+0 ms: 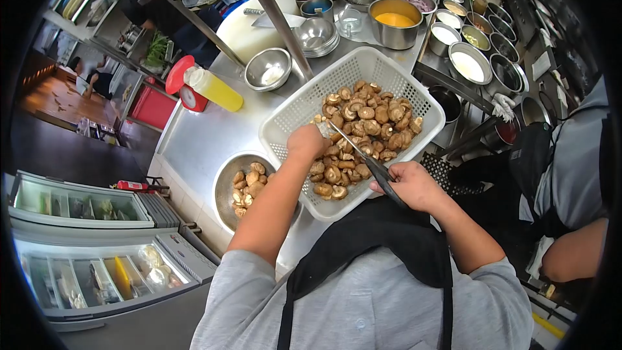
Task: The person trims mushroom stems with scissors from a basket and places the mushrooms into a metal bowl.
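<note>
Brown shiitake mushrooms [372, 113] are heaped in a white perforated plastic basket [382, 66], set on a stainless-steel table [201, 133]. A black-handled cutting tool [387, 185], seemingly scissors, is gripped in the right hand [411, 186], whose fingers are curled round the handle; its metal end is pointed at the left hand [308, 142]. That hand is held over the heap with its fingers drawn together, but what is pinched, if anything, cannot be told.

The step in hand is judged to be blade work on the mushrooms; a steady left hold seems called for, with fingertips kept clear of the point.

More mushrooms are held in a steel bowl [225, 181], beneath the left forearm. Beyond the basket, orange liquid is contained in a steel pot [396, 40]. Something white is held in a smaller steel bowl [256, 76], and yellow liquid in a squeeze bottle [219, 89] near it.
</note>
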Tool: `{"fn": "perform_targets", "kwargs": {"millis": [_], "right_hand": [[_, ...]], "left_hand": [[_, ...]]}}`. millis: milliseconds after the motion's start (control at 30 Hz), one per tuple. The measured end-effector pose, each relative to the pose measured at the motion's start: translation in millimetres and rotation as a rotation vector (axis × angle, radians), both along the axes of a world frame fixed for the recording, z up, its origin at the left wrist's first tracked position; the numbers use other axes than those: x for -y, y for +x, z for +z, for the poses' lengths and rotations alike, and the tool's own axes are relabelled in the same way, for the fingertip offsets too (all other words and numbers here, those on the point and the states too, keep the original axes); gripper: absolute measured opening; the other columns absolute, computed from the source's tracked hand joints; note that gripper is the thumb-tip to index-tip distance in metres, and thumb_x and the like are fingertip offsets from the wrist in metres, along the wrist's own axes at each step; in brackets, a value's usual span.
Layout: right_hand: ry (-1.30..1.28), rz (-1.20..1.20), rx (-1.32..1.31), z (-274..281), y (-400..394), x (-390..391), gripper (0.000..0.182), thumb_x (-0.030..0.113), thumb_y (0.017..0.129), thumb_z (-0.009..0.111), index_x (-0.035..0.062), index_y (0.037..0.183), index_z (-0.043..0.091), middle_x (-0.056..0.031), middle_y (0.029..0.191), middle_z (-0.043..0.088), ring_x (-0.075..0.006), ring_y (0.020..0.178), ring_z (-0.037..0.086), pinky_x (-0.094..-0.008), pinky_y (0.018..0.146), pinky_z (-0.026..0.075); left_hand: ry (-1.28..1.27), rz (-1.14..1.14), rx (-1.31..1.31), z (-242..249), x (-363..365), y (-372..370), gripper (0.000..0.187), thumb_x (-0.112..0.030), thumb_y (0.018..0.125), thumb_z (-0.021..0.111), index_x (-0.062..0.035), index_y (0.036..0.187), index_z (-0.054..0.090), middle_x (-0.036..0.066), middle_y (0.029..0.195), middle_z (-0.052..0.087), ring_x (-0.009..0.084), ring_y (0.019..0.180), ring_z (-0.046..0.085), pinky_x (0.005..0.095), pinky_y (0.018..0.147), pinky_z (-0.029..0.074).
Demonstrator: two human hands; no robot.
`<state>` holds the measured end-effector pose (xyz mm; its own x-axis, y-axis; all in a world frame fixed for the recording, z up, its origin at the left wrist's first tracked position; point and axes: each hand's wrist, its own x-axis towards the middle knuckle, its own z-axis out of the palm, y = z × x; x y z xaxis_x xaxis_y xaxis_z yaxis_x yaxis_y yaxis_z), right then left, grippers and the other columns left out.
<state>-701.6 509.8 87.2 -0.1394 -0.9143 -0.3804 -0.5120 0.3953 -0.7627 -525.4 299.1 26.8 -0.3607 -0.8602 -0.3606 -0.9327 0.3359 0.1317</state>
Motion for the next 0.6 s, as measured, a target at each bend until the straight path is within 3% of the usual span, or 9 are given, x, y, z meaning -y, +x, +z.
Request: {"fn": "perform_targets", "kwargs": {"millis": [200,267,300,333,400,533,567,600], "right_hand": [[0.049,-0.068,0.017,14.3,-8.8,-4.1,0.054,0.051,0.076,0.078,-0.0023,0.072,0.066,-0.0136,0.062,0.060,-0.0228,0.060,0.060,-0.0368,0.060,0.049],[0.062,-0.076,0.013,16.1,-12.5,-5.6,0.055,0.052,0.075,0.078,-0.0024,0.073,0.067,-0.0130,0.062,0.060,-0.0229,0.060,0.060,-0.0369,0.060,0.048],[0.058,-0.082,0.002,15.2,-14.5,-6.1,0.056,0.052,0.075,0.078,-0.0025,0.073,0.067,-0.0141,0.063,0.061,-0.0249,0.061,0.061,-0.0380,0.061,0.049],[0.053,-0.090,-0.007,14.3,-15.8,-5.8,0.056,0.052,0.075,0.078,-0.0027,0.073,0.067,-0.0152,0.064,0.062,-0.0269,0.062,0.063,-0.0392,0.062,0.049],[0.012,-0.082,-0.049,11.2,-13.6,-8.1,0.056,0.053,0.075,0.077,-0.0025,0.073,0.066,-0.0172,0.066,0.063,-0.0304,0.065,0.064,-0.0410,0.063,0.050],[-0.065,-0.013,-0.214,20.5,-0.6,-6.9,0.057,0.055,0.076,0.073,-0.0016,0.074,0.066,-0.0222,0.071,0.065,-0.0397,0.073,0.066,-0.0463,0.068,0.052],[-0.107,0.003,-0.282,14.5,2.7,-7.2,0.056,0.054,0.073,0.076,-0.0007,0.078,0.065,-0.0165,0.069,0.063,-0.0366,0.070,0.064,-0.0432,0.064,0.051],[-0.105,0.005,-0.285,12.3,5.3,-7.2,0.056,0.054,0.073,0.076,-0.0007,0.078,0.065,-0.0165,0.069,0.063,-0.0366,0.070,0.064,-0.0432,0.064,0.051]], "left_hand": [[0.086,0.022,0.015,5.2,17.8,10.6,0.052,-0.040,0.068,0.077,0.0027,0.097,0.073,0.020,0.091,0.072,0.0329,0.087,0.070,0.0394,0.078,0.056],[0.061,0.069,-0.311,9.7,24.3,27.4,0.046,-0.031,0.070,0.077,0.0033,0.100,0.072,0.017,0.083,0.072,0.0256,0.085,0.072,0.0356,0.074,0.056],[0.138,0.132,-0.575,13.8,23.8,35.9,0.042,-0.014,0.077,0.071,0.0043,0.114,0.067,0.015,0.093,0.072,0.0212,0.087,0.072,0.0312,0.072,0.057],[0.136,0.124,-0.568,16.2,20.0,42.1,0.042,-0.014,0.077,0.071,0.0043,0.114,0.067,0.015,0.093,0.072,0.0212,0.087,0.072,0.0312,0.072,0.057],[0.535,0.457,-1.282,30.2,5.2,50.4,0.046,-0.004,0.082,0.064,0.0044,0.127,0.059,0.013,0.111,0.069,0.0215,0.094,0.070,0.0324,0.076,0.058],[0.595,0.477,-1.445,38.7,-20.2,52.8,0.052,0.007,0.085,0.055,0.0040,0.137,0.049,0.012,0.118,0.065,0.0237,0.098,0.069,0.0321,0.076,0.059],[0.603,0.484,-1.465,41.8,-26.7,50.9,0.051,0.007,0.085,0.054,0.0049,0.136,0.050,0.014,0.118,0.065,0.0243,0.099,0.069,0.0312,0.077,0.059],[0.610,0.490,-1.487,43.2,-31.8,49.1,0.051,0.008,0.084,0.053,0.0058,0.134,0.051,0.016,0.119,0.065,0.0249,0.100,0.069,0.0304,0.077,0.060]]}}
